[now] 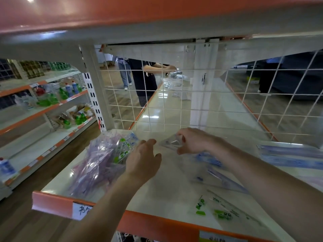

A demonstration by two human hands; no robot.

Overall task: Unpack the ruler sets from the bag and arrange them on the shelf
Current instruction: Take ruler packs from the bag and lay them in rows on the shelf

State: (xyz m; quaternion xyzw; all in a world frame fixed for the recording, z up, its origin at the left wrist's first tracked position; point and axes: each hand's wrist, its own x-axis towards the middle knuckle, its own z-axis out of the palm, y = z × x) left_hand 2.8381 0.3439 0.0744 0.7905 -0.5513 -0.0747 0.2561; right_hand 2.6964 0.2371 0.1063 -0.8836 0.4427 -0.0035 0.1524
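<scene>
A clear plastic bag point(97, 159) stuffed with purple and green ruler sets lies on the left of the white shelf point(167, 194). My left hand point(142, 159) hovers just right of the bag, fingers apart, holding nothing. My right hand point(192, 141) pinches a clear ruler set packet point(170, 143) near the back of the shelf, by the wire mesh. Blue ruler sets point(220, 173) lie flat under my right forearm. A green ruler set point(222, 209) lies near the front edge.
A white wire mesh panel point(174, 102) closes the back of the shelf. More blue packets point(290, 156) lie at the far right. An orange shelf point(157, 16) hangs low overhead. Another person point(145, 75) works behind the mesh. Shelves with green bottles point(52, 100) stand left.
</scene>
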